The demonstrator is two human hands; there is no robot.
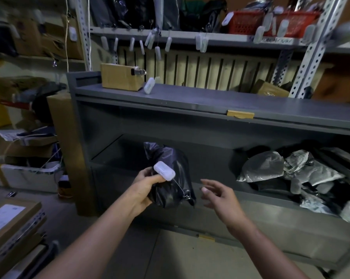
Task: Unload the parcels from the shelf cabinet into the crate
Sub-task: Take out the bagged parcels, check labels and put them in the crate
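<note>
My left hand grips a black plastic parcel in front of the grey shelf cabinet. A white tag hangs from the parcel by a thin wire and lies over my fingers. To the right of the parcel, my right hand hovers with relaxed fingers and holds nothing. A heap of grey and black bagged parcels fills the right side of the cabinet's lower shelf. No crate is plainly visible.
A cardboard box and a white tag sit on the cabinet top. Above it runs a metal rack with red baskets and hanging tags. Cardboard boxes and a white box stand on the floor at left.
</note>
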